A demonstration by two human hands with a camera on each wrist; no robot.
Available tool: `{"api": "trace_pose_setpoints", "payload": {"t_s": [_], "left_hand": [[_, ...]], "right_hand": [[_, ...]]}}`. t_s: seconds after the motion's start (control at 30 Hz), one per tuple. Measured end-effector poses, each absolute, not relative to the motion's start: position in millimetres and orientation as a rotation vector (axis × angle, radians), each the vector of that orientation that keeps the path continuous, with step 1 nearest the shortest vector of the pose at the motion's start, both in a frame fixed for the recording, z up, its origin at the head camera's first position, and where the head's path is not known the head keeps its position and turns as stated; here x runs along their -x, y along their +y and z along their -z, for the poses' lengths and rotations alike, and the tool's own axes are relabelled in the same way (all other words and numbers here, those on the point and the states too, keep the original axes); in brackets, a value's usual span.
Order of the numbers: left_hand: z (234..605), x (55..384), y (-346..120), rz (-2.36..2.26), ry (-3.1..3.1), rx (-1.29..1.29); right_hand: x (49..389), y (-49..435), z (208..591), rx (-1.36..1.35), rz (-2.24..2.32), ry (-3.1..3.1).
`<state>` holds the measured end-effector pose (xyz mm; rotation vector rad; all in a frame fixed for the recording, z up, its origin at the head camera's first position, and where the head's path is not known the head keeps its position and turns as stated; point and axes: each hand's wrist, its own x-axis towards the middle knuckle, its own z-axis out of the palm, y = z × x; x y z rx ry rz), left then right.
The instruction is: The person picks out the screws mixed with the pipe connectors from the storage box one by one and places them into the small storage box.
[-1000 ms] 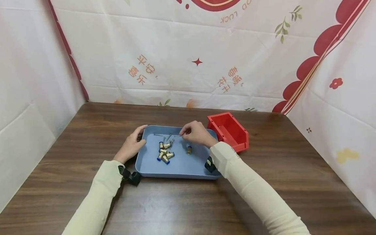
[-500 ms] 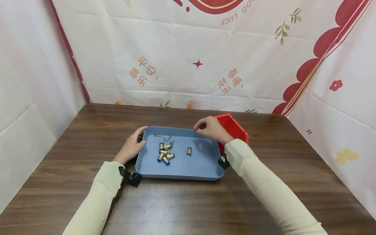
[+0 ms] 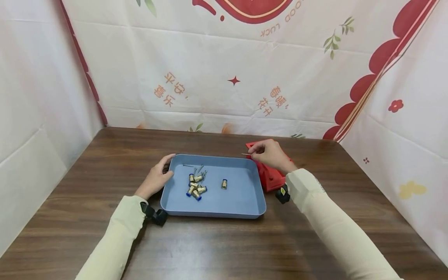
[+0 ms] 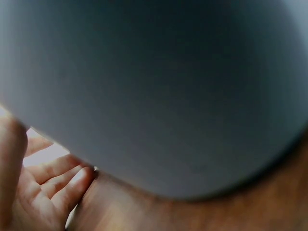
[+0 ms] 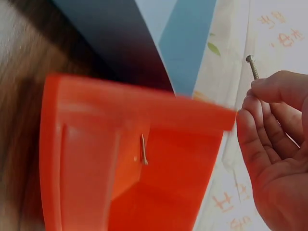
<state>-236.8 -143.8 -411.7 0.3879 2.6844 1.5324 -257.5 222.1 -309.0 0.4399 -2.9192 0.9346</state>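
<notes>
My right hand point(image 3: 272, 154) pinches a screw point(image 5: 253, 67) between thumb and fingertips, its head pointing away from the hand. The hand is over the red bin point(image 3: 267, 178), and in the right wrist view another screw point(image 5: 143, 150) lies inside that bin. My left hand point(image 3: 156, 178) rests at the left rim of the blue tray point(image 3: 241, 202), fingers relaxed along the outside near the far corner. In the tray sit several brass fittings with blue ends point(image 3: 194, 186), a few loose screws point(image 3: 201, 168) behind them, and one fitting point(image 3: 224, 184) apart to the right.
The red bin stands against the tray's right side on a brown wood-grain table point(image 3: 217, 249). A white printed cloth point(image 3: 210, 89) hangs behind the table and along both sides. Most of the left wrist view is filled by the tray's dark outer wall point(image 4: 168, 120).
My right hand has carried the screw from the tray's far middle rightward, over the rim, to the red bin. The left hand has stayed at the tray's left rim.
</notes>
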Motion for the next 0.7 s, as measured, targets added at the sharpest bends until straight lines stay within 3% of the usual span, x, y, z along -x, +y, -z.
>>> {"api": "trace_pose_setpoints", "payload": {"t_s": [0.7], "left_hand": [[409.1,238.8,-145.4,-1.554,2.677,-0.383]], "right_hand": [[255.3,268.8,303.7,-0.231,-0.846,-3.016]]}}
